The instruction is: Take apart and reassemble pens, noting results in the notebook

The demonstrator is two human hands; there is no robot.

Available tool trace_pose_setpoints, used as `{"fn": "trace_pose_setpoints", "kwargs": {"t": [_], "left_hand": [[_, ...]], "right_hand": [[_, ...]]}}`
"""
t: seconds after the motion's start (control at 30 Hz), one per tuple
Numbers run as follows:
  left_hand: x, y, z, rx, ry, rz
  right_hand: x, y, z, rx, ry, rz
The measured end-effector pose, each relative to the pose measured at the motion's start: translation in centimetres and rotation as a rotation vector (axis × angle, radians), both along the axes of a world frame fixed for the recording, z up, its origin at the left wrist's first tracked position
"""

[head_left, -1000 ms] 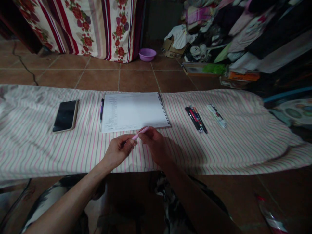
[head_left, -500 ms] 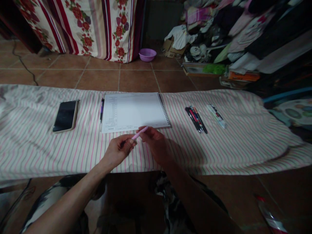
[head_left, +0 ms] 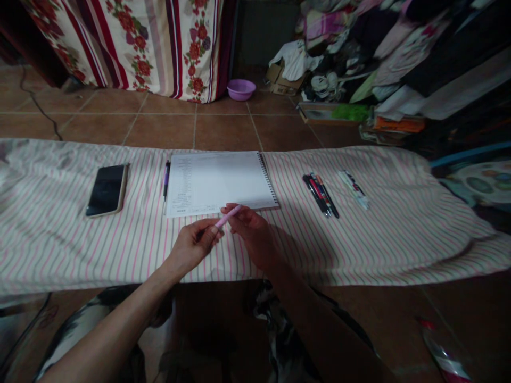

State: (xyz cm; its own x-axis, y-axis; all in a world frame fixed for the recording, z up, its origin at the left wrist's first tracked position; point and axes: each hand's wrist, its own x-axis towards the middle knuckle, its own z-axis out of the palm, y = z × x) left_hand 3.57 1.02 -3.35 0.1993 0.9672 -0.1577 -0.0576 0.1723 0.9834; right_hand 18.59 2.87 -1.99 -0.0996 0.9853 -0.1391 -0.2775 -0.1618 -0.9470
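Observation:
My left hand [head_left: 195, 246] and my right hand [head_left: 252, 234] meet over the striped cloth [head_left: 379, 239], both pinched on a pink pen [head_left: 228, 216]. The left fingers hold its lower end, the right fingers its upper end. The pen slants up to the right, just below the front edge of a white spiral notebook [head_left: 221, 182] that lies open and flat. A purple pen [head_left: 166, 178] lies along the notebook's left side.
A dark phone [head_left: 106, 189] lies on the cloth at the left. Several pens [head_left: 320, 194] and a white tube [head_left: 353, 189] lie at the right. Beyond are the tiled floor, a purple bowl [head_left: 241, 89], a floral curtain and piled clothes.
Both hands with the pink pen have crept slightly up toward the notebook's front edge. Nothing else has moved.

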Motion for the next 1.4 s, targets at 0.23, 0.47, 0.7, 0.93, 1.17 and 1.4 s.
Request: {"fn": "trace_pose_setpoints", "kwargs": {"t": [0.23,0.47,0.7,0.93,1.17,1.4], "left_hand": [[0.21,-0.16,0.01,0.012,0.017,0.024],[0.32,-0.19,-0.27,0.007,0.018,0.026],[0.16,0.1,0.33,-0.004,-0.009,0.017],[0.34,-0.12,0.33,-0.024,-0.004,0.028],[0.27,-0.03,0.15,-0.057,-0.053,0.021],[0.31,0.09,0.68,-0.073,-0.062,-0.003]], "right_hand": [[0.02,0.01,-0.25,0.062,-0.097,-0.043],[-0.12,-0.01,-0.11,0.087,-0.151,-0.073],[0.04,0.07,0.01,0.02,-0.062,-0.023],[0.1,0.2,-0.05,0.054,-0.094,-0.072],[-0.04,-0.04,-0.03,0.035,-0.08,-0.046],[0.0,-0.14,-0.01,-0.018,-0.052,-0.013]]}}
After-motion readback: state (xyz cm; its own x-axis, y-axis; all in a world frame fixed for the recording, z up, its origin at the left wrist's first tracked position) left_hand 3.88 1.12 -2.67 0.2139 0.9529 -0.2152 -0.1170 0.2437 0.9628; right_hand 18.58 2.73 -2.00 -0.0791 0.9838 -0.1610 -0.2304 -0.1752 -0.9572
